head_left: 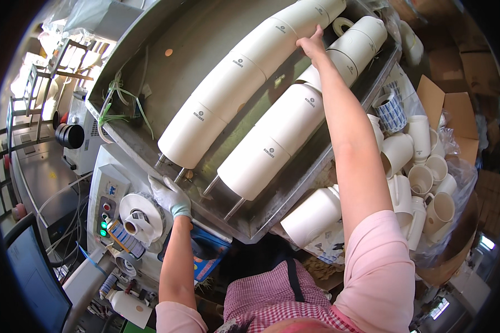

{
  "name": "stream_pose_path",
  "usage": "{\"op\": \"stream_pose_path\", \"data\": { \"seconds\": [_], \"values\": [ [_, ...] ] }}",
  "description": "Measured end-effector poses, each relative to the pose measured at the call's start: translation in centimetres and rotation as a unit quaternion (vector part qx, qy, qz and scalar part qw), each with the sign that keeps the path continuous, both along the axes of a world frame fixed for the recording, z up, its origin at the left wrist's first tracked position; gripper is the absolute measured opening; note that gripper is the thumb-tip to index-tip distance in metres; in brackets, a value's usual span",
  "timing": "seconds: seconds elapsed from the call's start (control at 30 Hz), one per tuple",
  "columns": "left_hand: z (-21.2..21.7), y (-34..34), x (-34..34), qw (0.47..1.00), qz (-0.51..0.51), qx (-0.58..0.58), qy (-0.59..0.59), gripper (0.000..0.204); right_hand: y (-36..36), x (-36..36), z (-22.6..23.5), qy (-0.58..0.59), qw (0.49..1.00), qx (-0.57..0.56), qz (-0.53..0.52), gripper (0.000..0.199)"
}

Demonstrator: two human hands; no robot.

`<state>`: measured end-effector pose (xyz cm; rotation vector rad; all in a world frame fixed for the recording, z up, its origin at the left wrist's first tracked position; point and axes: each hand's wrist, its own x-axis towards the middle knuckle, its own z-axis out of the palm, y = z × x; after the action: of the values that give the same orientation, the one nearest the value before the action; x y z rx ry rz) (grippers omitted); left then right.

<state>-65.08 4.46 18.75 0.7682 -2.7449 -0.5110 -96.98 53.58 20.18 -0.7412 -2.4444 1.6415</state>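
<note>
Gloved left hand (171, 197) on tray edge (144, 158); bare right hand (311, 45) touching white mug row (244, 72).

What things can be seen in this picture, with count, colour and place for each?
Rows of mugs: two long rows, white, lying end to end on rails in the tray.
Metal tray: one, grey, centre.
Loose mugs: many, white, heaped at right.
Label roll: one, blue and white, right of the tray.
Tape reel: one, white, lower left.
Control box: one, white with coloured buttons, left.
Screen: one, dark, bottom left.
Left hand: gloved, white, on the tray's near edge.
Right hand: bare, on the far mugs.
</note>
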Motion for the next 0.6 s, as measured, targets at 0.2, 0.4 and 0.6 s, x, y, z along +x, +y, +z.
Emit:
{"op": "stream_pose_path", "data": {
  "seconds": [0.2,0.4,0.6],
  "values": [
    [-0.4,-0.4,0.2,1.0,-0.008,0.007,0.002,0.062,2.2,0.0,-0.1,-0.062,0.923,-0.378,0.033,0.108],
    [-0.5,-0.6,0.3,1.0,-0.017,-0.001,0.01,0.062,-0.3,-0.6,0.2,-0.105,0.904,-0.413,0.02,0.107],
    [-0.6,-0.7,0.4,1.0,-0.018,0.006,0.003,0.062,-3.3,-0.8,0.2,0.15,0.972,-0.176,-0.036,0.126]
  ]
}}
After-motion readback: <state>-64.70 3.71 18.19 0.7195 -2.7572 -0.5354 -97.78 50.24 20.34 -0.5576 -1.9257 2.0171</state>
